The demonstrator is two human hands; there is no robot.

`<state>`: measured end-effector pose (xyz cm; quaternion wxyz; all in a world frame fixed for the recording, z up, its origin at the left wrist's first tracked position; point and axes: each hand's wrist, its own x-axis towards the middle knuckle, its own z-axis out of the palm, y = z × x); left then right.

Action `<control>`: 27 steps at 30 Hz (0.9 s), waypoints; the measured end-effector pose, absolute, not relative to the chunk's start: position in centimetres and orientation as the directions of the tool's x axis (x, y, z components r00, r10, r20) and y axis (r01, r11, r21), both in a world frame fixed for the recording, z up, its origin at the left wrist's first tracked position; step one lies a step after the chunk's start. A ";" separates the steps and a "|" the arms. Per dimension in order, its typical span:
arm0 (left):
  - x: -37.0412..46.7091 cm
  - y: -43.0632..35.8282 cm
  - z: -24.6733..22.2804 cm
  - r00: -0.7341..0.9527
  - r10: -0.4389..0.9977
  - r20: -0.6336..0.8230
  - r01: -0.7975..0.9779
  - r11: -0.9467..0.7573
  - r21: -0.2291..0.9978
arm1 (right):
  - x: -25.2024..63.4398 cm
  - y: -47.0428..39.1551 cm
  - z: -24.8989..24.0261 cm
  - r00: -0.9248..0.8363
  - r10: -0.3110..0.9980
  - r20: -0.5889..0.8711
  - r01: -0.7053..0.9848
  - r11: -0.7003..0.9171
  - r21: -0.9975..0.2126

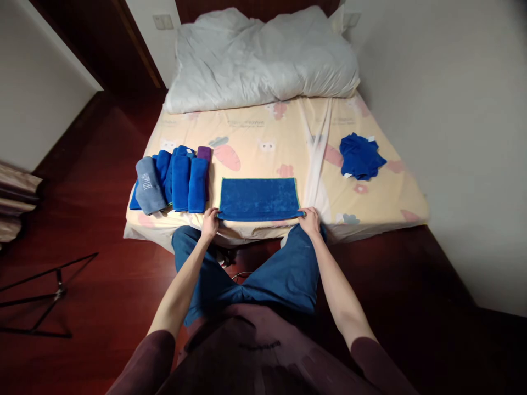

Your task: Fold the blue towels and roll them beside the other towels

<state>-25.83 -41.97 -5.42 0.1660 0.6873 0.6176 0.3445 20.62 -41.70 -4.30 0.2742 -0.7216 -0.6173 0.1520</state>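
A blue towel [258,195] with a thin green edge lies flat on the bed in front of me, its near edge turned over into a narrow fold. My left hand [210,224] pinches the left end of that fold. At the right end, my right hand [309,220] grips the other corner between thumb and fingers. Left of the towel sit several rolled or folded blue towels [181,184], a grey-blue one with white lettering [150,185] and a purple one [204,153]. A crumpled blue cloth [361,157] with white tags lies to the right.
The bed [247,148] has a cream sheet with carrot and rabbit prints, bunched into a ridge right of the towel. A pale quilt [263,60] is heaped at the headboard. Black tripod legs [57,293] stand on the floor at left; a wall [453,137] runs along the right.
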 end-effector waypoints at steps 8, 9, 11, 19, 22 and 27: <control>-25.4 -40.8 -5.3 -0.141 0.969 0.203 0.728 -0.037 0.684 | 21.8 -40.5 -5.1 0.200 0.963 0.182 0.742 -0.028 -0.670; -25.3 -40.6 -5.2 -0.158 0.968 0.195 0.727 -0.019 0.686 | 21.8 -40.4 -5.1 0.207 0.961 0.183 0.739 -0.031 -0.673; -25.2 -40.2 -5.2 -0.190 0.965 0.181 0.724 0.013 0.690 | 21.7 -40.1 -5.1 0.227 0.958 0.173 0.739 -0.054 -0.672; -25.0 -38.7 -5.1 -0.231 0.960 0.159 0.719 0.058 0.693 | 21.2 -39.4 -4.9 0.264 0.961 0.083 0.787 -0.165 -0.594; -25.0 -38.3 -5.1 -0.233 0.960 0.155 0.720 0.063 0.691 | 21.3 -39.4 -4.8 0.258 0.963 0.079 0.786 -0.162 -0.596; -24.9 -37.9 -5.0 -0.233 0.960 0.155 0.726 0.065 0.685 | 21.1 -39.4 -4.5 0.273 0.961 0.037 0.803 -0.206 -0.560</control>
